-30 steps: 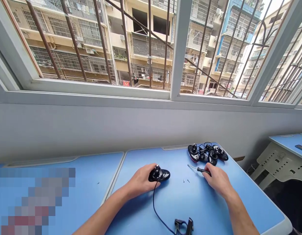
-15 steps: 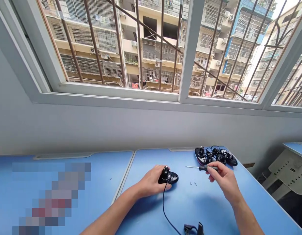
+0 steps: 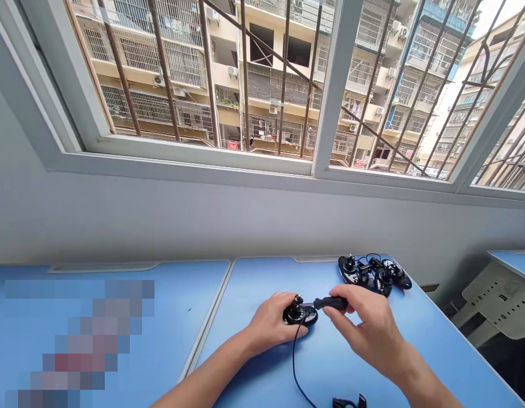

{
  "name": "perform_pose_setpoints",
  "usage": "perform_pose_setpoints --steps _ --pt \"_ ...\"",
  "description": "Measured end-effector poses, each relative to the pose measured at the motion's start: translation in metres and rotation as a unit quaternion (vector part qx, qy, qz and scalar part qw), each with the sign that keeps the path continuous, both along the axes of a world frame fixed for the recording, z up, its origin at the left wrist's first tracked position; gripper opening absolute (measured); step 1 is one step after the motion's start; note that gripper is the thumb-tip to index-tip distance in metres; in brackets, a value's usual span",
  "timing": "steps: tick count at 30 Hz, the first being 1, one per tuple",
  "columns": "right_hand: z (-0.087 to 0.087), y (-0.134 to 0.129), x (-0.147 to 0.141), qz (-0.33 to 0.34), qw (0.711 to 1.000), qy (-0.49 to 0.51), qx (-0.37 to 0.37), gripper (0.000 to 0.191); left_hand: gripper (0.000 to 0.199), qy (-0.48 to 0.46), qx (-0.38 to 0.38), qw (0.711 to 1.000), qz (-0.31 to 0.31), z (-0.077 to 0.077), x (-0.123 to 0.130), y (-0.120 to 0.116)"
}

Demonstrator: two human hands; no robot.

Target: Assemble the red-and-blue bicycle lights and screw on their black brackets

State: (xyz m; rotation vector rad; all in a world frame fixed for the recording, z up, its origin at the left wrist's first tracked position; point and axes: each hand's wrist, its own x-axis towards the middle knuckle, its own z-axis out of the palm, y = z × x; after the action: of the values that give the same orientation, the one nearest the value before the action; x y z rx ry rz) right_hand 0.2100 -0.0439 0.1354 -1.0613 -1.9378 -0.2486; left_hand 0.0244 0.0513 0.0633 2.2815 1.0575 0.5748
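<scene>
My left hand (image 3: 273, 320) is closed around the left side of a glossy black oval device (image 3: 303, 316) with a short upright part and a thin black cable. The device rests on the blue table. A screwdriver (image 3: 330, 303) with a black handle is pinched in my right hand (image 3: 367, 323), its shaft pointing left. Its tip is over or against the top of the device; contact cannot be made out. The cable (image 3: 295, 362) runs from the device toward the table's near side, where a black clip-like part (image 3: 350, 403) is cut off by the frame.
Several similar black devices with coiled cables (image 3: 375, 275) lie in a cluster at the far right of the blue table (image 3: 254, 283). A second table (image 3: 118, 272) adjoins on the left, partly blurred by pixelation. A wall and barred window (image 3: 326, 113) stand behind.
My right hand has brought the screwdriver left onto or over the device. The device and my left hand sit slightly further right. Two small screws seen on the table before are now hidden.
</scene>
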Motion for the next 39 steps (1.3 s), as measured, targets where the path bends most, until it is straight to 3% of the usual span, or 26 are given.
perform_pose_setpoints --steps 5,9,15,20,27,32,39 --pt "-0.001 0.012 -0.008 -0.031 0.999 -0.035 0.001 0.008 0.027 -0.017 0.002 1.0 -0.016 -0.005 0.001 0.001" --pt "0.016 0.011 -0.011 -0.027 0.999 -0.014 -0.027 0.009 0.033 -0.03 -0.019 0.998 -0.046 -0.009 0.001 0.002" --pt "0.04 -0.006 -0.004 0.009 0.988 0.006 -0.152 0.003 0.054 -0.05 -0.047 0.997 -0.03 -0.013 -0.001 0.004" --pt "0.033 -0.004 -0.003 0.009 0.984 -0.061 -0.167 0.005 0.047 -0.061 -0.058 0.995 -0.044 -0.013 -0.001 0.005" --pt "0.024 0.015 -0.008 -0.055 0.989 -0.06 -0.125 0.007 0.041 -0.037 -0.052 0.997 -0.043 -0.014 -0.001 0.004" --pt "0.019 0.02 -0.01 -0.055 0.989 -0.058 -0.125 0.005 0.041 -0.041 -0.031 0.996 -0.078 -0.016 -0.001 0.003" --pt "0.019 0.022 -0.012 -0.063 0.988 -0.051 -0.128 0.007 0.039 -0.03 -0.009 0.997 -0.073 -0.016 0.001 0.001"
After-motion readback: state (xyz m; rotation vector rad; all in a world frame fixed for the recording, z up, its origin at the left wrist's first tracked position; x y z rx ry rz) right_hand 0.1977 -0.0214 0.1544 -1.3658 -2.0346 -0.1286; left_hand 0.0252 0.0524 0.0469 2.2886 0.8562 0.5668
